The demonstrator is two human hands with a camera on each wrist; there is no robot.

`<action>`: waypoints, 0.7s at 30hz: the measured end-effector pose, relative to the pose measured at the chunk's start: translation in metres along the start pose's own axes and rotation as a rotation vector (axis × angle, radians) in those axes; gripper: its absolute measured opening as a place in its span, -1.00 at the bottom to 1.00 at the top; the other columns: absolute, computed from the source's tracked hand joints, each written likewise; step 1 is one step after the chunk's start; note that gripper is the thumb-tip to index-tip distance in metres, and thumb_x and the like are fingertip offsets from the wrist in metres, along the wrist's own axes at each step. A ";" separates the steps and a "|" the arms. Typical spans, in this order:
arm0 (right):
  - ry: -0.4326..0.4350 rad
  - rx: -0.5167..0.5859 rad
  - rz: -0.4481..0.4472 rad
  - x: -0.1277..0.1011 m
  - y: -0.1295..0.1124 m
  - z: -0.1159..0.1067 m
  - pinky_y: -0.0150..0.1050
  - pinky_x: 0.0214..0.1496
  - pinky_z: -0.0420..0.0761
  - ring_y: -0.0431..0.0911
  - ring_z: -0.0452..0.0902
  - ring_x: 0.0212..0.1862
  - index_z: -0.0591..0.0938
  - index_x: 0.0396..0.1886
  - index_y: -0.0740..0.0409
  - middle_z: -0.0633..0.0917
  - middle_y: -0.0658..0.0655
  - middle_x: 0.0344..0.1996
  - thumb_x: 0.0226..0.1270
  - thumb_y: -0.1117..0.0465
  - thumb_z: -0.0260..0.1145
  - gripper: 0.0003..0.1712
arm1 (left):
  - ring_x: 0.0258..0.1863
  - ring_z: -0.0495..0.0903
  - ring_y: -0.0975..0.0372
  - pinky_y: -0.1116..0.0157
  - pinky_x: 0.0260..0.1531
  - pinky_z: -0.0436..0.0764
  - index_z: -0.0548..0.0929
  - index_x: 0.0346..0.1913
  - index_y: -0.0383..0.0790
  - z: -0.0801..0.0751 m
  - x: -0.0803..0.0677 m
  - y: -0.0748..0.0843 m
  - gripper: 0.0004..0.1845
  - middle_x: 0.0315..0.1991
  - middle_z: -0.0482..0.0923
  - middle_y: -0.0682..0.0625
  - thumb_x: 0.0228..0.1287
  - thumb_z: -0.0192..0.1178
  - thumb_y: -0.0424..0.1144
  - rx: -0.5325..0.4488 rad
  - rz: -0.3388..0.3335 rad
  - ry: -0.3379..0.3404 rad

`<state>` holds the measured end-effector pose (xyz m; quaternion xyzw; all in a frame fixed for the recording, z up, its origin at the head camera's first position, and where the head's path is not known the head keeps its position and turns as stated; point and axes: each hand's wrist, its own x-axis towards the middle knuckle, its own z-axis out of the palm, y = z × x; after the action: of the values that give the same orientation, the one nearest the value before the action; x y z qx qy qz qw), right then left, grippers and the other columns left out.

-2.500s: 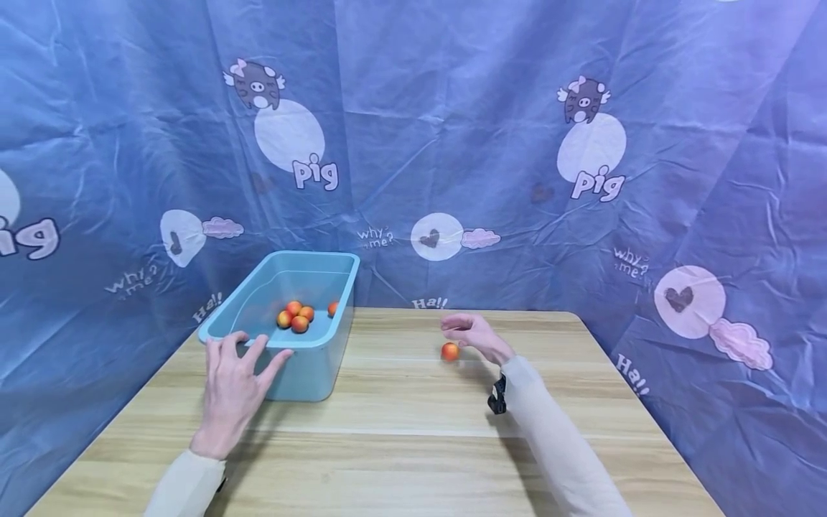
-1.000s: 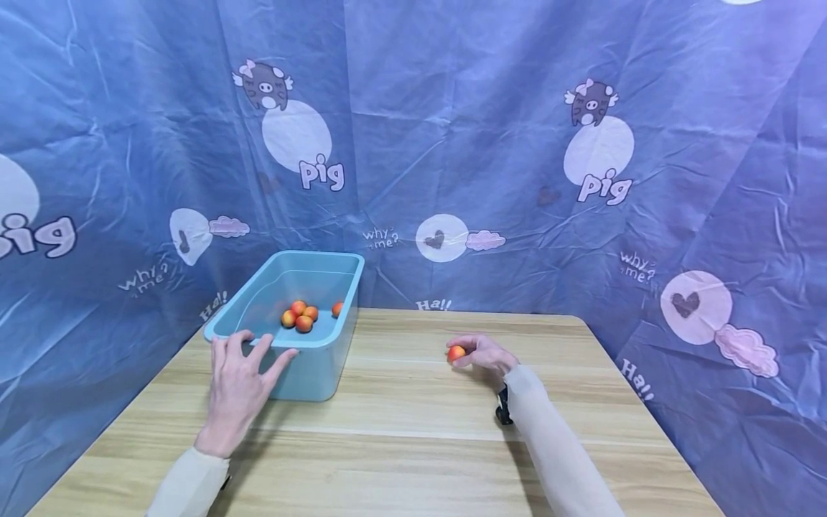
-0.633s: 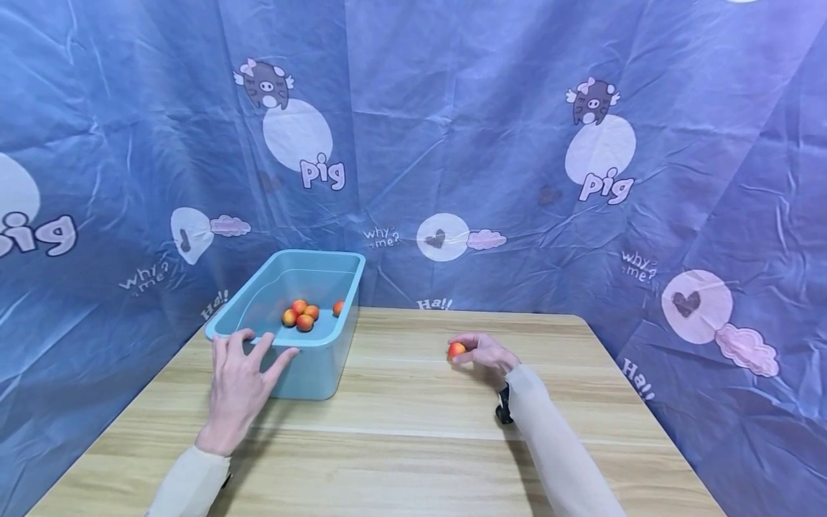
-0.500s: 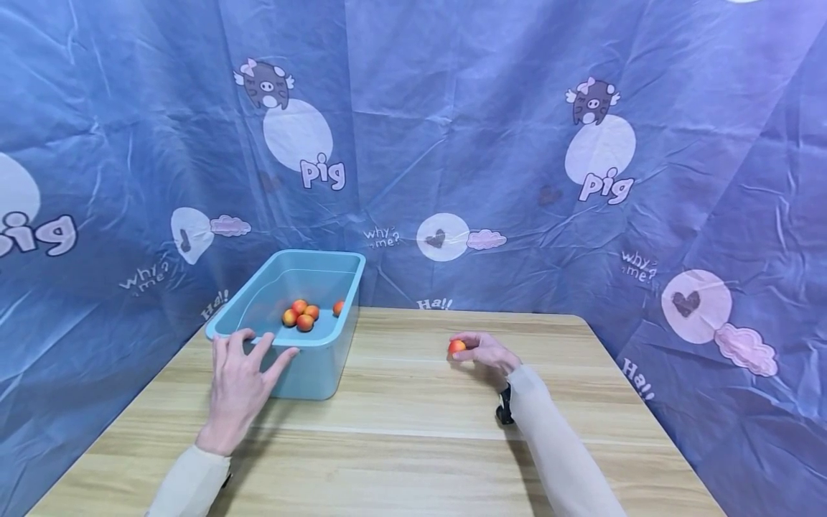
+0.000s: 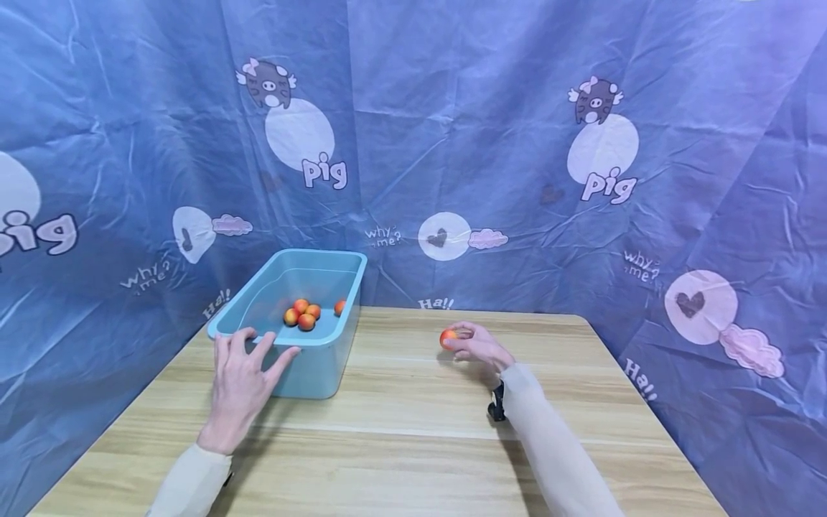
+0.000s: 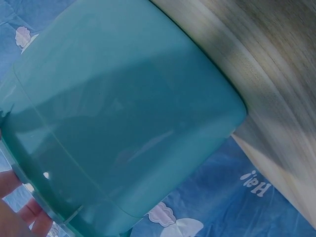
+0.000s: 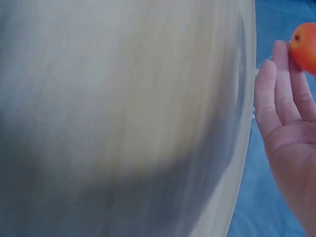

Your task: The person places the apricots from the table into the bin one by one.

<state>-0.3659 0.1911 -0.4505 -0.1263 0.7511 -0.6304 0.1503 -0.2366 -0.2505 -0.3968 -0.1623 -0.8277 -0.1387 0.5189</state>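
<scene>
My right hand point(image 5: 477, 347) pinches a small round red-orange fruit point(image 5: 446, 339) between thumb and fingers, just above the table. In the right wrist view the fruit point(image 7: 305, 48), with a dark stem spot, sits at the fingertips, cut by the frame edge. On the left stands a light blue plastic bin point(image 5: 310, 375). My left hand point(image 5: 234, 391) holds its near rim, fingers hooked over the edge and thumb spread along the front. The left wrist view shows those fingers point(image 6: 34, 212) at the rim. Inside the bin, several similar fruits point(image 5: 306, 321) cluster, and one lone fruit point(image 5: 339, 307) lies by the right wall.
The wooden table point(image 5: 388, 459) ends at a blue patterned cloth point(image 5: 413, 143) hanging behind and along both sides. The bin's far end is close to that cloth. A black strap device point(image 5: 497, 402) sits on the right wrist.
My right hand has come down to the fruit on the table, taken hold of it, and lifted it slightly up and to the left. The left hand stays on the bin rim.
</scene>
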 end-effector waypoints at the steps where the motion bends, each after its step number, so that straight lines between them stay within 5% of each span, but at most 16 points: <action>1: 0.007 0.003 -0.009 0.001 -0.001 0.001 0.00 0.10 0.63 0.16 0.63 0.03 0.40 0.26 0.33 0.66 0.23 0.01 0.29 0.27 0.37 -0.41 | -0.24 0.36 -0.24 -0.20 -0.03 0.23 0.65 -0.24 -0.28 0.000 0.000 0.000 -0.26 -0.28 0.46 -0.41 0.28 -0.03 0.42 0.000 0.000 -0.002; 13: 0.032 0.062 -0.052 0.017 -0.013 0.023 -0.01 0.18 0.58 0.09 0.69 0.03 0.43 0.30 0.32 0.68 0.28 0.05 0.32 0.22 0.36 -0.39 | -0.22 0.37 -0.22 -0.24 0.08 0.20 0.66 -0.22 -0.28 -0.002 -0.001 0.001 -0.26 -0.26 0.47 -0.41 0.29 -0.04 0.42 0.008 -0.013 -0.044; 19: 0.016 0.069 -0.092 0.022 -0.024 0.035 0.10 0.19 0.55 0.32 0.55 0.15 0.44 0.31 0.31 0.68 0.27 0.04 0.31 0.26 0.35 -0.41 | -0.18 0.39 -0.21 -0.25 0.07 0.21 0.66 -0.21 -0.30 -0.003 0.000 0.001 -0.25 -0.26 0.47 -0.41 0.29 -0.04 0.42 0.002 -0.017 -0.041; 21: 0.019 0.057 -0.104 0.025 -0.028 0.040 0.16 0.21 0.51 0.27 0.61 0.09 0.45 0.30 0.31 0.70 0.25 0.00 0.31 0.26 0.35 -0.41 | -0.17 0.39 -0.22 -0.24 0.06 0.22 0.66 -0.22 -0.29 -0.003 -0.001 0.001 -0.26 -0.26 0.47 -0.41 0.29 -0.04 0.42 0.001 -0.014 -0.033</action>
<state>-0.3733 0.1411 -0.4313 -0.1548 0.7267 -0.6595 0.1141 -0.2338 -0.2507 -0.3962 -0.1587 -0.8374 -0.1392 0.5042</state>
